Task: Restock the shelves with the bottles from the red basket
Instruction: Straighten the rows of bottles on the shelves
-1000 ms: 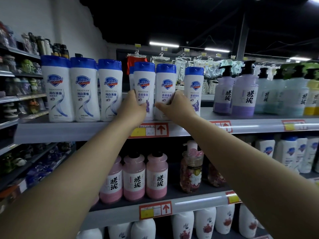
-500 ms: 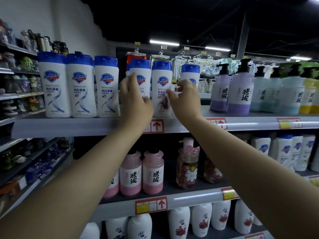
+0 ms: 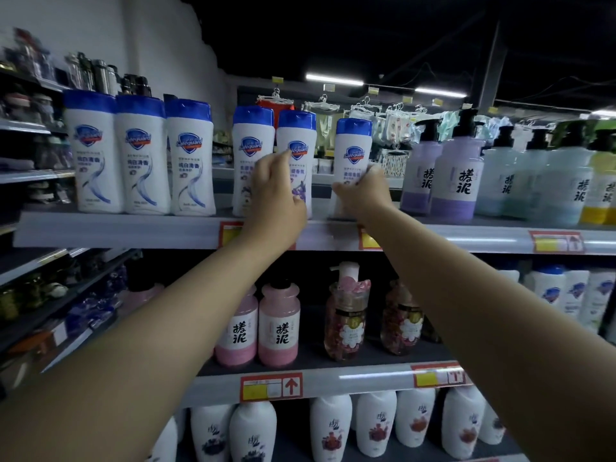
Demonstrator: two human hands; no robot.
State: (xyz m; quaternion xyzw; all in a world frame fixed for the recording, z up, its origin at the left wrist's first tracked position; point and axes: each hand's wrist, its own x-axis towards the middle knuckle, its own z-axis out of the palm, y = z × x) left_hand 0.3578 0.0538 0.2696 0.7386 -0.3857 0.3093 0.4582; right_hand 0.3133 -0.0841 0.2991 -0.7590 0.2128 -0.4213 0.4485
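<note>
Two hands on top shelf (image 3: 133, 228) — right hand (image 3: 361, 191) grasping rightmost Safeguard bottle (image 3: 351, 161); left hand (image 3: 275, 191) fingers loose, touching middle Safeguard bottle (image 3: 296, 151).

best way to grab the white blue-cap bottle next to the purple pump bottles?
Take the bottle around its lower body, from the front, fingers wrapping both narrow sides. It stands upright at the shelf edge, its flat label face forward, with a gap on its left; the right hand is already at that spot. The purple pump bottle is close on the right, so keep fingers tight there.
</note>
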